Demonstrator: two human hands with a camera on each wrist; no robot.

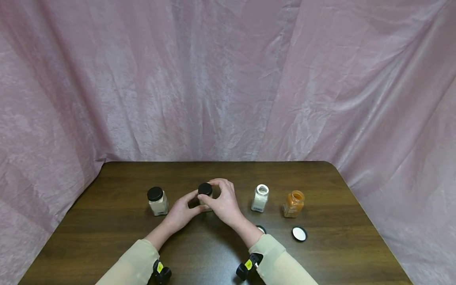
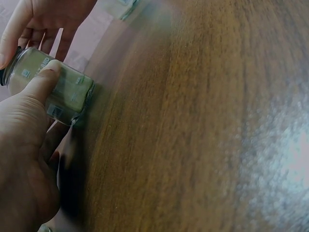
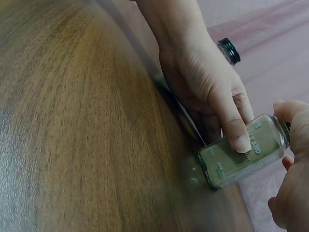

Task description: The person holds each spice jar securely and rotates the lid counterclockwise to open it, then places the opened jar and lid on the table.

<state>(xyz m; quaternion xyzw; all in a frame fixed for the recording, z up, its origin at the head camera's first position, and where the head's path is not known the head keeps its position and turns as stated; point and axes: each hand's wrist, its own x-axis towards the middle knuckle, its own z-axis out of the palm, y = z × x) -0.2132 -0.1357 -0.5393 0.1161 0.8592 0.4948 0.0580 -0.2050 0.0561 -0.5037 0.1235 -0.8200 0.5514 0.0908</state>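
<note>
Near the middle of the table, a small glass spice jar (image 2: 79,92) stands with pale greenish-tan powder inside. My left hand (image 1: 179,214) grips its body, the thumb lying across the labelled side. On the jar's black screw lid (image 1: 204,189) are the thumb and fingers of my right hand (image 1: 225,202), pinching it from the side. The lid is on the jar. Part of the jar is hidden behind both hands in the head view. Another black-capped jar (image 1: 159,206) of pale powder stands to the left of my left hand.
Right of my hands stand an uncapped jar with whitish contents (image 1: 259,200) and an uncapped jar of orange powder (image 1: 293,206). A black lid (image 1: 299,234) lies white side up before the orange one. Another lid (image 1: 261,228) is partly hidden by my right forearm. Pink curtain (image 1: 228,79) hangs behind the table.
</note>
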